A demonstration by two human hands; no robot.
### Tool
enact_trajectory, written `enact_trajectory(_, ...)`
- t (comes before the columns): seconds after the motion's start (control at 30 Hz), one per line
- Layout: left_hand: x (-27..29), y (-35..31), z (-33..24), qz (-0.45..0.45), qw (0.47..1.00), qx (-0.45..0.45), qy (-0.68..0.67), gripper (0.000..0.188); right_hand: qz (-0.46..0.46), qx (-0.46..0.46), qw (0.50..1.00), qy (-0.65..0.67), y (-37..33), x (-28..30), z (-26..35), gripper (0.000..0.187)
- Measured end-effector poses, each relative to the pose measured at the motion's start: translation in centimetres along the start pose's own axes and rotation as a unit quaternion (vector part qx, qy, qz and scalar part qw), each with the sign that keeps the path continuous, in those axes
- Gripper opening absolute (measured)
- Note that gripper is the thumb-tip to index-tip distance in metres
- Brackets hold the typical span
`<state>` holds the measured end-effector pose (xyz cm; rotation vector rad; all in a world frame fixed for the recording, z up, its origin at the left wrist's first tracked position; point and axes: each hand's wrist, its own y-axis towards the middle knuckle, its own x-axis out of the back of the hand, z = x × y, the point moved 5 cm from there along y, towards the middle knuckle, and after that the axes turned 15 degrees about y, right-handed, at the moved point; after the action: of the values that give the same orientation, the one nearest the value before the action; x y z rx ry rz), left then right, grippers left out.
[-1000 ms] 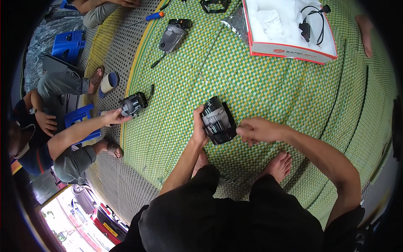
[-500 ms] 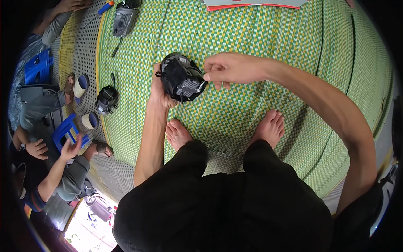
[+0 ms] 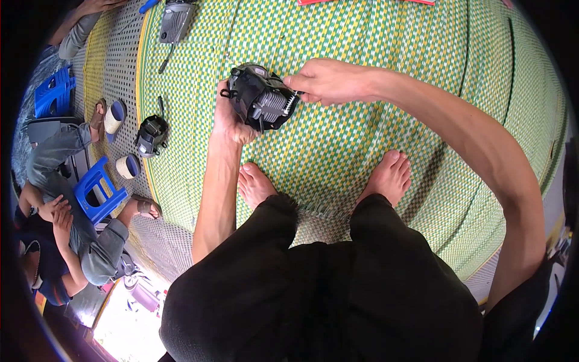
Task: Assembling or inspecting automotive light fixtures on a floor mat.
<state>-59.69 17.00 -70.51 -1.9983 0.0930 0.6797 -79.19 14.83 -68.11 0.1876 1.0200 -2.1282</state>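
Note:
My left hand [image 3: 227, 123] is closed around the left and lower side of a black device [image 3: 246, 90], holding it above the mat. A grey ribbed block [image 3: 271, 104] sits on the device's upper face. Along its right edge runs a white coiled or toothed strip [image 3: 290, 104]. My right hand [image 3: 325, 79] is at the device's upper right edge, thumb and fingers pinched together at the end of that strip. Whatever lies between those fingertips is too small to make out.
A similar black device [image 3: 152, 135] and a grey device with a dark stick-like end [image 3: 176, 24] lie on the green woven mat [image 3: 374, 127]. Left of it are slippers [image 3: 114, 117], blue stools [image 3: 99, 190] and a seated person, whose hands [image 3: 55, 211] are together.
My right hand has risen slightly and its fingers have drawn together at the device's edge. The device sits a little higher in view. The seated person's hands have come together.

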Motion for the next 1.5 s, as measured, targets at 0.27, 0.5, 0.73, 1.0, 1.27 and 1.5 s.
enact_trajectory(0.27, -0.4, -0.3, -0.1, 0.021, 1.000, -0.002, 0.002, 0.056, 0.030, 0.289, 0.896, -0.335, -1.0, 0.0, 2.0, 0.030)
enact_trajectory(0.5, 0.2, -0.3, 0.4, -0.040, 0.999, 0.002, 0.014, 0.058, 0.013, 0.107, 0.993, -0.055, -1.6, 0.0, 0.2, 0.032)
enact_trajectory(0.73, 0.8, 0.0, 0.7, -0.049, 0.998, -0.018, 0.034, 0.061, 0.028, 0.063, 0.993, -0.093, -0.8, 0.1, -1.6, 0.037)
enact_trajectory(1.0, 0.8, 0.0, 1.0, -0.001, 0.999, -0.038, 0.034, 0.061, 0.032, 0.301, 0.880, -0.366, -1.8, -0.6, 0.4, 0.041)
enact_trajectory(1.27, 0.2, -0.5, 1.5, -0.053, 0.997, -0.051, 0.027, 0.059, -0.008, -0.040, 0.995, -0.093, -1.1, 0.3, -1.7, 0.047)
enact_trajectory(1.5, -0.2, -0.6, 1.5, -0.048, 0.996, -0.034, 0.063, 0.064, 0.002, 0.389, 0.851, -0.352, -2.6, -0.7, -1.6, 0.044)
